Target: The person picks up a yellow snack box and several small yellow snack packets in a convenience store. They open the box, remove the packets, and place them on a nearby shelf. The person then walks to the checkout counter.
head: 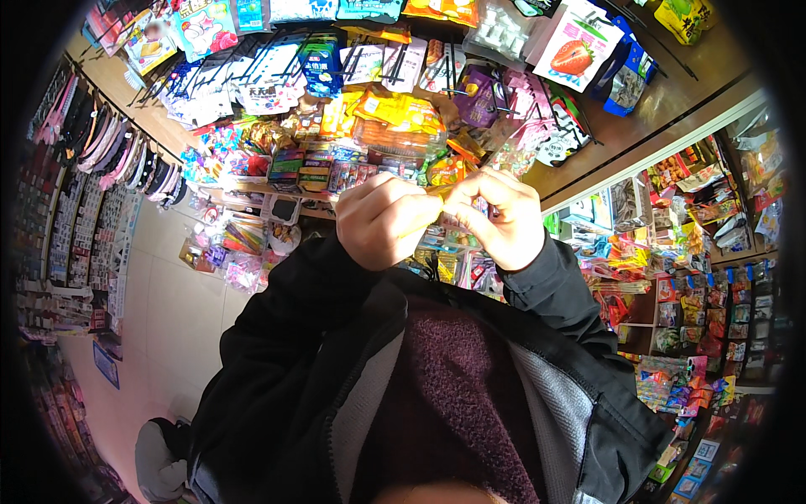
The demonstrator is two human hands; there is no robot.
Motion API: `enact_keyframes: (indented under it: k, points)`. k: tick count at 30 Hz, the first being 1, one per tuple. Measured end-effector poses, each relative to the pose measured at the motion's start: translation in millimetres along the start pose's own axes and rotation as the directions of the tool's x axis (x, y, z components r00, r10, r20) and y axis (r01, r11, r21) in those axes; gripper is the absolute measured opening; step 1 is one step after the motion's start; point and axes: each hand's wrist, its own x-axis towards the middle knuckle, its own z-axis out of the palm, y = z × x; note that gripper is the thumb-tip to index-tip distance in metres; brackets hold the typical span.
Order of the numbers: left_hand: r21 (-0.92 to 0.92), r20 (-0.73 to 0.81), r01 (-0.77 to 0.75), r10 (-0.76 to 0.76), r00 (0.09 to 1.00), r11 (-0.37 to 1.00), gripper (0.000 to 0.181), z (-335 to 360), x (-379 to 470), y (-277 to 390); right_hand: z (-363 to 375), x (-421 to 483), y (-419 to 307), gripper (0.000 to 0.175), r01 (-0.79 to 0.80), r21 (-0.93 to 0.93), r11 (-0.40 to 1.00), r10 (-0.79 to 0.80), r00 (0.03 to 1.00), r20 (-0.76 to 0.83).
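My left hand point(381, 220) is curled around a small yellow packet point(439, 191), most of which its fingers hide. A crimped yellow edge shows beside the knuckles. At the packet's other end, my right hand point(500, 217) pinches it between thumb and index finger. Both hands are raised before my chest, close together, in strong light. Just beyond them sits a shelf display with yellow snack bags point(403, 113) and a row of small boxes point(315, 167). Whether the packet is torn cannot be made out.
White pouches point(271, 88) and a strawberry-printed pouch point(574, 50) hang on metal hooks at the top. Headbands point(104, 142) hang at left above a tiled floor point(170, 302). More packaged snacks point(686, 201) fill shelves at right. A grey and black shape point(157, 460) is at lower left.
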Motion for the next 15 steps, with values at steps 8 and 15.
enact_keyframes:
  k: [8, 15]
  points:
    - [-0.193, 0.083, 0.442, -0.434, 0.897, 0.876, 0.015, -0.4, 4.2, 12.4, 8.0, 3.0, 3.7, 0.011, 0.236, -0.329, 0.915, -0.257, 0.966, -0.023]
    - [-0.175, 0.250, 0.673, -0.628, 0.737, 0.719, 0.014, -3.2, 14.5, 12.8, 7.2, 7.5, 9.8, 0.013, 0.213, -0.260, 0.942, -0.234, 0.971, -0.053]
